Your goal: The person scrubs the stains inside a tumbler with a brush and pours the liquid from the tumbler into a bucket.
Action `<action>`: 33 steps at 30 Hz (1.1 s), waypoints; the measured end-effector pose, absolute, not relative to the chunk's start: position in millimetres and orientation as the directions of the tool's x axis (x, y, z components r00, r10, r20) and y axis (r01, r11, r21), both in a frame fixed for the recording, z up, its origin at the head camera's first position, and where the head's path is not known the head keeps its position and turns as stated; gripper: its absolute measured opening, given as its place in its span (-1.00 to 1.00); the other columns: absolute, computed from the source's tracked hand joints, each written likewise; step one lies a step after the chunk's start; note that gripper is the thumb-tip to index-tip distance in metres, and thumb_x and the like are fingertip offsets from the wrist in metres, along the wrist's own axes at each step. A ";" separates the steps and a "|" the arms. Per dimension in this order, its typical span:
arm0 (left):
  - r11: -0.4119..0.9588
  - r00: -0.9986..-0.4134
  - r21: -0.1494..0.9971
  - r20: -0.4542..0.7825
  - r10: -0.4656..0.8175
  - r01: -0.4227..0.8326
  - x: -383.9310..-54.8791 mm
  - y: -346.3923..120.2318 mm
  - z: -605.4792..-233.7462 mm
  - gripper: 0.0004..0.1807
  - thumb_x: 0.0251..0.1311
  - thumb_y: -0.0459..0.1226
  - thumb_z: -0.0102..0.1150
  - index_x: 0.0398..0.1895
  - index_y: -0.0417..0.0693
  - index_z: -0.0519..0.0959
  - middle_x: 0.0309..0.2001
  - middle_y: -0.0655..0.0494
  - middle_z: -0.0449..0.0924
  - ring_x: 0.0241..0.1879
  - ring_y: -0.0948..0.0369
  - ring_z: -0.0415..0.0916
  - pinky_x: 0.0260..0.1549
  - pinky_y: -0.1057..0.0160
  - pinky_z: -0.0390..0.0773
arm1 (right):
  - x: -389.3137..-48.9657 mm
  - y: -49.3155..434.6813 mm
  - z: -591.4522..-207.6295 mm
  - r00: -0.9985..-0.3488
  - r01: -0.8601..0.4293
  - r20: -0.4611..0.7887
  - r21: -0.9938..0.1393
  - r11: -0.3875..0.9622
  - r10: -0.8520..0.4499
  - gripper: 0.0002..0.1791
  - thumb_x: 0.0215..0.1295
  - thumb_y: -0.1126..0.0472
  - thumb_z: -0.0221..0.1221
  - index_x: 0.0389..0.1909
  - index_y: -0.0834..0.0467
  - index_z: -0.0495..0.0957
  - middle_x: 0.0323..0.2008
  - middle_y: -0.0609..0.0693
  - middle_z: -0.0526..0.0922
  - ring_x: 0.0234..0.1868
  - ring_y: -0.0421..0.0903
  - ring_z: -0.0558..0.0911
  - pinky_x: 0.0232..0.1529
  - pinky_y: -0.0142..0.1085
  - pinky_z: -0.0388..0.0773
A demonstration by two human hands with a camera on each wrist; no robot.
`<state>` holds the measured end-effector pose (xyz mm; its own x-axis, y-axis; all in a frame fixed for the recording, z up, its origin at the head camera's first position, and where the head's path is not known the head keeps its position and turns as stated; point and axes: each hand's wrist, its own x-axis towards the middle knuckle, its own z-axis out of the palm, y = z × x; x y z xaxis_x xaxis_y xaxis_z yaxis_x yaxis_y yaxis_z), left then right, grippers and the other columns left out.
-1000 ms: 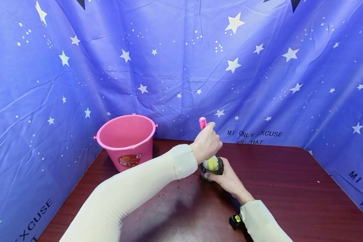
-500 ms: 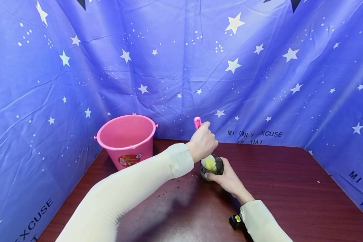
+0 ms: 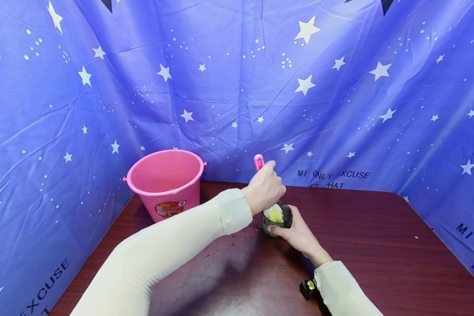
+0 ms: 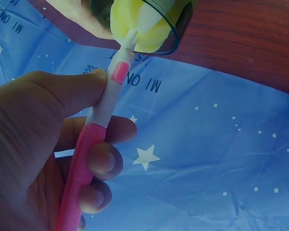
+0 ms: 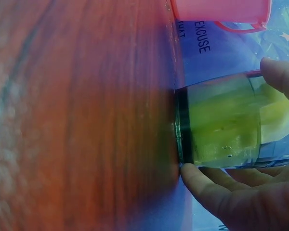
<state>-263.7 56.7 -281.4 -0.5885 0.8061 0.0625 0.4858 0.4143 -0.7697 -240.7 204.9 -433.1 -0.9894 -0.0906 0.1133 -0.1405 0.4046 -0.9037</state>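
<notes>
In the head view my left hand (image 3: 265,186) grips a bottle brush by its pink and white handle (image 4: 101,113), fingers wrapped round it and thumb pressed along it in the left wrist view. The brush's yellow and white sponge head (image 3: 275,213) sits inside a dark, see-through glass (image 5: 221,125). My right hand (image 3: 300,235) holds that glass from its right side, thumb across the near side. Upright, the glass has its base at the tabletop, and greenish yellow shows through its wall in the right wrist view.
A pink bucket (image 3: 199,193) with a red label stands at the back left of the dark red wooden table (image 3: 363,245). Water drops (image 3: 233,241) dot the tabletop left of the glass. A blue star-printed cloth (image 3: 237,87) hangs behind and on both sides.
My left hand and the brush have shifted slightly left and the handle leans more that way, with little motion in the last half second. The right hand and glass hold their place.
</notes>
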 end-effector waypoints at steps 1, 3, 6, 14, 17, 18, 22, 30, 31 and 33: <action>0.416 -0.589 -0.769 0.063 0.806 0.486 -263.1 56.9 -281.3 -0.81 0.29 -0.13 -0.06 -0.27 0.32 0.59 -0.38 0.29 0.62 -0.47 0.27 0.40 -0.14 0.14 0.17 | -240.7 204.8 -432.8 -0.990 -0.137 0.110 -0.905 0.402 -0.089 -0.12 -0.02 0.11 0.44 0.23 0.23 0.13 0.12 0.16 0.37 0.10 0.06 0.43 0.16 -0.07 0.30; 0.416 -0.588 -0.768 0.064 0.806 0.486 -261.9 57.6 -281.0 -0.80 0.29 -0.13 -0.06 -0.28 0.32 0.59 -0.39 0.30 0.62 -0.47 0.27 0.41 -0.14 0.15 0.17 | -240.5 204.7 -432.2 -0.990 -0.134 0.108 -0.907 0.398 -0.089 -0.12 -0.02 0.11 0.44 0.23 0.22 0.13 0.13 0.16 0.37 0.10 0.06 0.43 0.16 -0.07 0.30; 0.417 -0.585 -0.763 0.063 0.809 0.494 -260.6 58.2 -282.0 -0.81 0.28 -0.14 -0.06 -0.30 0.32 0.60 -0.40 0.31 0.62 -0.48 0.28 0.41 -0.16 0.16 0.17 | -240.4 203.9 -432.9 -0.990 -0.137 0.109 -0.905 0.403 -0.091 -0.12 -0.02 0.10 0.44 0.23 0.22 0.13 0.12 0.16 0.38 0.09 0.05 0.43 0.15 -0.07 0.30; 0.418 -0.588 -0.763 0.062 0.807 0.493 -258.3 61.1 -281.9 -0.81 0.28 -0.14 -0.06 -0.29 0.31 0.59 -0.39 0.31 0.62 -0.47 0.28 0.41 -0.16 0.15 0.16 | -240.7 203.8 -433.2 -0.987 -0.158 0.129 -0.901 0.405 -0.098 -0.13 -0.01 0.07 0.44 0.23 0.22 0.14 0.11 0.15 0.38 0.07 0.03 0.43 0.13 -0.08 0.30; 0.415 -0.586 -0.768 0.064 0.808 0.488 -257.8 62.6 -281.8 -0.82 0.29 -0.14 -0.06 -0.29 0.32 0.58 -0.38 0.30 0.62 -0.47 0.28 0.40 -0.15 0.15 0.16 | -240.1 204.2 -433.2 -0.987 -0.157 0.128 -0.901 0.404 -0.100 -0.12 0.00 0.07 0.44 0.24 0.21 0.13 0.12 0.14 0.37 0.08 0.04 0.42 0.14 -0.08 0.29; 0.412 -0.583 -0.772 0.066 0.810 0.485 -257.7 63.0 -282.0 -0.82 0.29 -0.14 -0.06 -0.28 0.32 0.58 -0.37 0.30 0.63 -0.46 0.28 0.40 -0.14 0.15 0.16 | -239.9 204.1 -433.4 -0.987 -0.158 0.128 -0.903 0.400 -0.101 -0.12 0.00 0.08 0.44 0.25 0.21 0.13 0.12 0.15 0.37 0.08 0.04 0.42 0.14 -0.07 0.29; 0.395 -0.571 -0.790 0.069 0.818 0.469 -257.0 65.8 -283.6 -0.82 0.28 -0.15 -0.05 -0.28 0.32 0.58 -0.36 0.30 0.63 -0.46 0.27 0.40 -0.14 0.14 0.15 | -239.5 204.8 -433.5 -0.986 -0.161 0.128 -0.908 0.388 -0.109 -0.11 0.00 0.10 0.44 0.25 0.20 0.11 0.12 0.15 0.37 0.08 0.05 0.42 0.15 -0.07 0.29; 0.394 -0.571 -0.802 0.081 0.817 0.449 -259.8 68.9 -285.4 -0.80 0.30 -0.16 -0.07 -0.30 0.32 0.58 -0.39 0.30 0.62 -0.48 0.27 0.38 -0.15 0.14 0.16 | -238.1 205.2 -432.1 -0.986 -0.158 0.124 -0.912 0.379 -0.115 -0.11 0.02 0.10 0.43 0.28 0.17 0.09 0.13 0.13 0.37 0.08 0.03 0.42 0.14 -0.08 0.30; 0.395 -0.573 -0.802 0.080 0.815 0.449 -260.2 69.0 -285.1 -0.81 0.30 -0.15 -0.07 -0.30 0.32 0.58 -0.39 0.29 0.62 -0.48 0.27 0.38 -0.15 0.14 0.16 | -237.9 205.0 -432.0 -0.986 -0.158 0.124 -0.912 0.378 -0.113 -0.11 0.01 0.11 0.43 0.28 0.17 0.10 0.13 0.13 0.38 0.08 0.03 0.42 0.14 -0.08 0.30; 0.397 -0.582 -0.801 0.075 0.810 0.448 -261.2 68.8 -284.4 -0.81 0.30 -0.15 -0.08 -0.29 0.31 0.57 -0.39 0.29 0.61 -0.47 0.27 0.38 -0.15 0.14 0.16 | -238.4 204.7 -432.3 -0.985 -0.164 0.131 -0.912 0.377 -0.113 -0.11 0.01 0.12 0.43 0.27 0.18 0.10 0.13 0.14 0.38 0.08 0.03 0.42 0.14 -0.07 0.30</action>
